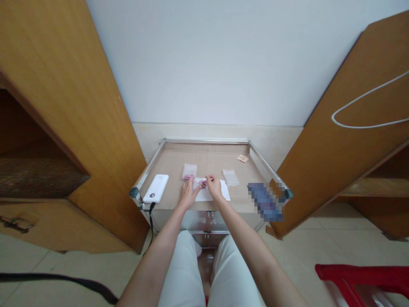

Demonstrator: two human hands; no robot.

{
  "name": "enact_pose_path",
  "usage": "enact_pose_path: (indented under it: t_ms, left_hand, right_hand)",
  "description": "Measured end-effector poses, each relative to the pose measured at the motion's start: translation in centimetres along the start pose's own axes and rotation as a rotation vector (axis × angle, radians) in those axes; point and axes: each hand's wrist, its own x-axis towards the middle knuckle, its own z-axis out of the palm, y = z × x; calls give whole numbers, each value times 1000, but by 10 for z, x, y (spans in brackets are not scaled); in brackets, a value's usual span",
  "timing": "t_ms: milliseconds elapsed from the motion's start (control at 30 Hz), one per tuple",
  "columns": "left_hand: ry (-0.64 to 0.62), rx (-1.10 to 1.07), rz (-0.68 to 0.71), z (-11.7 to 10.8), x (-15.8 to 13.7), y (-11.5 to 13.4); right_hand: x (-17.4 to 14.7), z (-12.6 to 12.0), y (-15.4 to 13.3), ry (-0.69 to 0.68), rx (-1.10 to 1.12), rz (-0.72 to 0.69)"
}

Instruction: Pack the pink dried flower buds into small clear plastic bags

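On the cardboard-lined tabletop, a small pinkish-red strand, perhaps beaded (203,183), lies over a white sheet of paper (225,192) between my hands. My left hand (188,195) rests at the paper's left edge, thumb and fingers apart, its fingertips beside the strand. From the right, my right hand (213,186) pinches at the strand's right end with closed fingers; what sits between them is too small to make out. Just beyond my left fingers lies a clear plastic bag (189,169), with more pinkish-red pieces (188,176) at its near edge.
A second stack of clear bags (230,178) lies right of the paper. A white power bank (156,188) with a black cable is at the left, and a small tan card (242,158) at the back right. A metal rail (207,141) edges the table; wooden cabinets flank it.
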Motion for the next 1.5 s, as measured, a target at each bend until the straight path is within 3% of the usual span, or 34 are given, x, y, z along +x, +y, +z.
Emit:
enact_pose_path:
  t_ms: [167,400,933,1267,1400,1500]
  left_hand:
    - [-4,-32,-26,1,0,-1]
    - [-1,-60,-23,0,1,0]
    - [-32,42,-13,-2,-2,6]
    - [-48,57,2,-5,-4,10]
    - [-51,47,9,-4,-5,9]
    - [-56,46,9,-4,-6,9]
  right_hand:
    - [-11,-2,20,67,-105,-75]
    - [-20,2,24,-48,-225,-254]
    - [-12,7,33,-9,-220,-145]
    - [-8,-1,9,71,59,-26]
    - [-2,2,-9,-10,5,-81]
    - [1,4,-14,-203,-57,-35]
